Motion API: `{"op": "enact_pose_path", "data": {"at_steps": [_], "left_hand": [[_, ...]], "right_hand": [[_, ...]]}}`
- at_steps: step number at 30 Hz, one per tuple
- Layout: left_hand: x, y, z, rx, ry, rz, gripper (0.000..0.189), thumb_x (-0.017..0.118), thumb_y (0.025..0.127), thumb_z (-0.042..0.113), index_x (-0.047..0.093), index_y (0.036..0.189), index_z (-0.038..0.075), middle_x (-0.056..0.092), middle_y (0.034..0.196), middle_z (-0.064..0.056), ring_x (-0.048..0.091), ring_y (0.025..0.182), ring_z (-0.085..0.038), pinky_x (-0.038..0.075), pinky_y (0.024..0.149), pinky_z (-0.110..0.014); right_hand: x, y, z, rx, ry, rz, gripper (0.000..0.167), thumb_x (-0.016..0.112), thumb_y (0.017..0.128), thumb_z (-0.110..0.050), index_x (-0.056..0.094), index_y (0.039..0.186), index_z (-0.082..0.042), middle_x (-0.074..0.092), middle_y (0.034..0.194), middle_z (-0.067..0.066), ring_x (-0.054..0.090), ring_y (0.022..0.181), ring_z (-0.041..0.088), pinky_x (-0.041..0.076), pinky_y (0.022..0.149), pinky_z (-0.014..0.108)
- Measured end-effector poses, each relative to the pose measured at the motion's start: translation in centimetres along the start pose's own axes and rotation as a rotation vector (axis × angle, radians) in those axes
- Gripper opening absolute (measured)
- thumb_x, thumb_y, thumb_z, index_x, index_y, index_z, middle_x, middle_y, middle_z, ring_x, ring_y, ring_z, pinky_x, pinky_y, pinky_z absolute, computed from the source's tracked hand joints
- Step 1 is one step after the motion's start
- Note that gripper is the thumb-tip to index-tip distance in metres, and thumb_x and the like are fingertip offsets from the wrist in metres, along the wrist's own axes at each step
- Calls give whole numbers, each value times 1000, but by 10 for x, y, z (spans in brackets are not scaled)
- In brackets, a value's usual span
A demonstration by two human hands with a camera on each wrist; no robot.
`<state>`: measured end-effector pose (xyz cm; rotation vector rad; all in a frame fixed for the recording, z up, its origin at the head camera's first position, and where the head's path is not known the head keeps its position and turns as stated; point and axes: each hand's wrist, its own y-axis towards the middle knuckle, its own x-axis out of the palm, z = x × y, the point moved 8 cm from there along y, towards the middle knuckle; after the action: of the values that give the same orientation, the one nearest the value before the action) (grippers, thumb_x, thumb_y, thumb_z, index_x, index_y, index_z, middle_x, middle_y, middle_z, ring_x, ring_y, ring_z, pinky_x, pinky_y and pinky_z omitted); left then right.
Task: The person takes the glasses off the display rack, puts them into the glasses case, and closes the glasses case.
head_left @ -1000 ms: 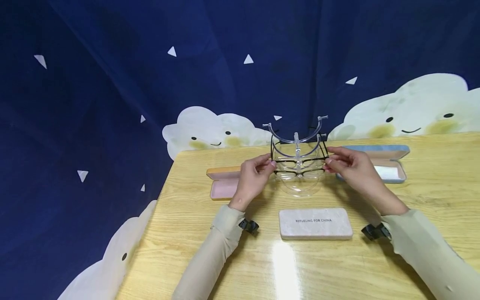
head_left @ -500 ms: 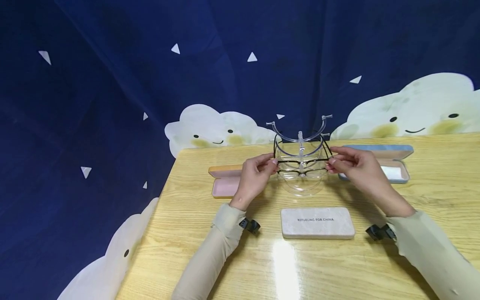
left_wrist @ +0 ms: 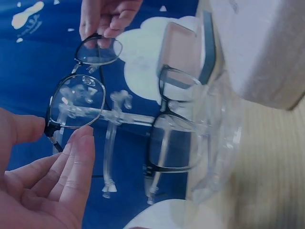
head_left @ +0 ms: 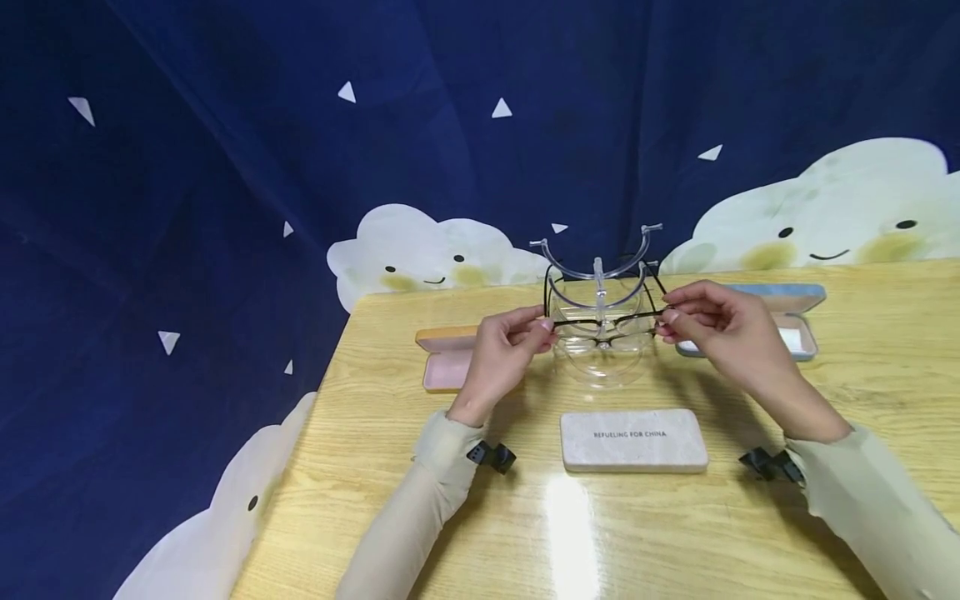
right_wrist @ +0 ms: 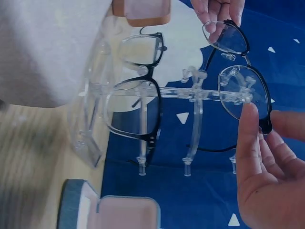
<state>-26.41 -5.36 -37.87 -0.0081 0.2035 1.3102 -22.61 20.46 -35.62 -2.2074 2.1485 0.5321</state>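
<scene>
Head view, compared with the two preceding frames. The right hand point(head_left: 727, 333) has shifted toward the right of the frame, its black wrist device point(head_left: 771, 464) likewise, so that it now stands farther from the clear stand point(head_left: 598, 271). The right end of the pinched dark-rimmed glasses point(head_left: 636, 317) has gone with it, lying slightly higher than the left end. Behind the hand, more of the blue case point(head_left: 806, 298) is covered, and only a narrower strip of the white cloth point(head_left: 791, 338) shows. The left hand point(head_left: 504, 354) has moved slightly leftward, its cuff point(head_left: 448, 442) a little lower.
</scene>
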Motion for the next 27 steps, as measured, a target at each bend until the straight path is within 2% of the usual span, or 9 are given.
{"op": "enact_pose_path", "data": {"at_steps": [3, 7, 11, 14, 19, 25, 27], "left_hand": [[0, -4, 9, 7, 15, -21, 38, 63, 103, 7, 61, 136, -11, 73, 114, -35, 77, 102, -41, 64, 86, -28], [-1, -10, 19, 6, 9, -41, 38, 64, 103, 7, 62, 136, -11, 74, 112, -33, 76, 102, -42, 65, 86, -29], [-2, -15, 25, -11, -39, -61, 36, 65, 102, 7, 63, 134, -10, 75, 112, -31, 80, 95, -27, 65, 86, -32], [-3, -18, 28, -21, -73, -83, 36, 65, 102, 7, 64, 133, -10, 76, 114, -29, 79, 92, -16, 65, 88, -35], [-6, -24, 34, -30, -90, -96, 35, 65, 102, 9, 65, 133, -7, 76, 115, -29, 78, 91, -13, 65, 89, -37], [-11, -33, 47, -43, -74, -105, 35, 66, 102, 9, 65, 132, -8, 76, 113, -29, 77, 87, -11, 66, 84, -39], [-13, -36, 54, -32, -52, -112, 35, 66, 101, 9, 65, 132, -9, 76, 113, -29, 78, 86, -12, 66, 83, -40]], "right_hand": [[-3, -3, -7, -16, 11, -5, 11, 66, 100, 0, 68, 108, -7, 79, 89, -11, 77, 77, 4, 63, 70, 21], [-5, -7, -15, -16, 71, -27, 11, 68, 98, 3, 68, 108, -2, 80, 90, -7, 78, 77, 7, 64, 70, 24], [-9, -11, -23, 3, 70, -7, 10, 69, 97, 1, 70, 107, -1, 81, 90, -6, 78, 75, 10, 65, 70, 28], [-11, -15, -31, -23, 92, -15, 9, 69, 97, 3, 70, 105, 0, 81, 90, -3, 78, 74, 11, 65, 69, 29], [-9, -19, -41, -78, 140, -63, 12, 67, 95, 10, 70, 104, 2, 81, 93, 1, 78, 76, 13, 64, 67, 29], [-10, -28, -54, -86, -25, -37, 9, 69, 96, 6, 69, 104, 4, 81, 92, 1, 77, 73, 15, 64, 65, 32], [-10, -32, -59, -105, -36, -40, 9, 69, 95, 7, 69, 104, 4, 81, 92, 1, 77, 72, 16, 63, 64, 31]]}}
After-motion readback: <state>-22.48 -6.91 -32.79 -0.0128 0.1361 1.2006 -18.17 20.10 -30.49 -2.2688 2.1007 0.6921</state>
